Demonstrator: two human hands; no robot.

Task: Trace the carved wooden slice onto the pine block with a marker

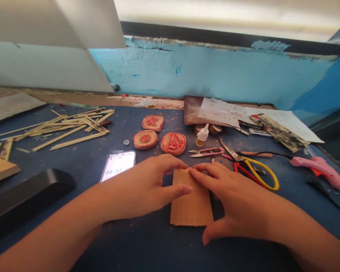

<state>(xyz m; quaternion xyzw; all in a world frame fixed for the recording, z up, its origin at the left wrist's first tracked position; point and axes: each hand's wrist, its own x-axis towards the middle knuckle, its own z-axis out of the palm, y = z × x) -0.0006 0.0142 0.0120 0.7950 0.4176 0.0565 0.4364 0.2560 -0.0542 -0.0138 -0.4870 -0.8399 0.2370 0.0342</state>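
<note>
Your left hand (144, 187) and right hand (232, 200) lie on a flat rectangular piece of thin wood (191, 202) mid-frame on the blue workbench (147, 245), fingers open and slightly curved, with no closed grip, the fingertips meeting near its top edge. Just left of it lies a lit phone (118, 165); to its right are yellow-handled scissors (262, 173) and pink-handled snips (206, 152). Farther up sit three red-carved wood discs (145, 139), with loose wooden sticks (70, 128) at upper left.

Left hand (140, 187), right hand (234, 200), palms down, fingers curved, index fingertips (186, 165) touching
</note>
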